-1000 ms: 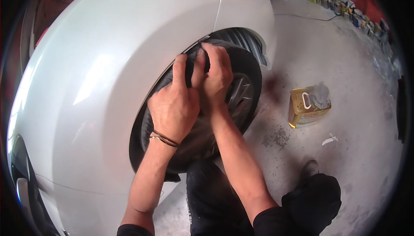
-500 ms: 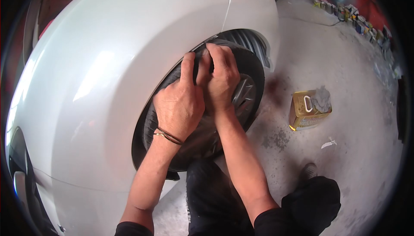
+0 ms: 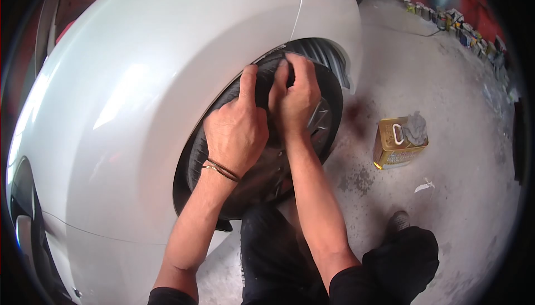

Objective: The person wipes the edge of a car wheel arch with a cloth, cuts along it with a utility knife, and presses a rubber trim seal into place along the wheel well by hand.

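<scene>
The left hand (image 3: 236, 135) points its index finger at the wheel-arch edge (image 3: 271, 53) of the white car fender (image 3: 161, 76). Farther right, above the tyre (image 3: 332, 90), the right hand (image 3: 299, 100) holds thumb and index finger narrowly apart; whether either hand grips anything, I cannot tell. Right of the wheel stands a gold tin (image 3: 397, 152).

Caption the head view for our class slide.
Left hand and right hand at the tyre of a white car, gold can nearby.
</scene>
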{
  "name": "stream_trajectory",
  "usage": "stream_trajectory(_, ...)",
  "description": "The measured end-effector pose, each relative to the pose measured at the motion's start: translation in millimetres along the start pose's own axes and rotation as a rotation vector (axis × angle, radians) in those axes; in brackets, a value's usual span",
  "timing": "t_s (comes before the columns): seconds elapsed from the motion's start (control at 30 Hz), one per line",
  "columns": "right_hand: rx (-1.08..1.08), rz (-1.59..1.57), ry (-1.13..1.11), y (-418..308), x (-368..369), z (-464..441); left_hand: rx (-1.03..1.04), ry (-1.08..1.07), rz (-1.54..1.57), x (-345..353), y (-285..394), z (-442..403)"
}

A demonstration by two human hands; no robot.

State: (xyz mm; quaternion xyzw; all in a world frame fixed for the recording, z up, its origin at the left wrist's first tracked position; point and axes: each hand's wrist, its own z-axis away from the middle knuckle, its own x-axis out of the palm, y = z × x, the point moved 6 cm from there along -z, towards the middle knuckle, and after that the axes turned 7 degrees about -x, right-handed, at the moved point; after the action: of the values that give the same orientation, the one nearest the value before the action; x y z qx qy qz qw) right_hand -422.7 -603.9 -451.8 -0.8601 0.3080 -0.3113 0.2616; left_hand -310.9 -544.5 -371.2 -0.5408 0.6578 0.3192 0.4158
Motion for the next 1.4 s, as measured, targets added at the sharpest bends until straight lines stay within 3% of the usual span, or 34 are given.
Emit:
stream_trajectory(0.03,-0.077,-0.021,0.006,-7,1,1,0.001,0.002,-0.002,1,0,0)
stream_trajectory(0.23,0.169,-0.056,0.022,6,-3,3,0.001,0.014,0.024,3,0,0)
stream_trajectory(0.47,0.237,-0.006,0.049,26,3,-3,0.041,0.041,-0.010,3,1,1)
stream_trajectory(0.73,0.127,-0.150,0.049,17,-1,1,0.011,0.031,0.022,5,-2,1)
stream_trajectory(0.97,0.098,-0.040,0.107,25,2,-2,-0.001,0.025,-0.002,4,-2,3)
stream_trajectory(1.07,0.262,-0.083,0.052,30,-1,-5,-0.003,0.016,0.003,4,-2,-1)
stream_trajectory(1.4,0.111,-0.122,0.040,15,3,4,-0.024,-0.005,0.005,7,-4,1)
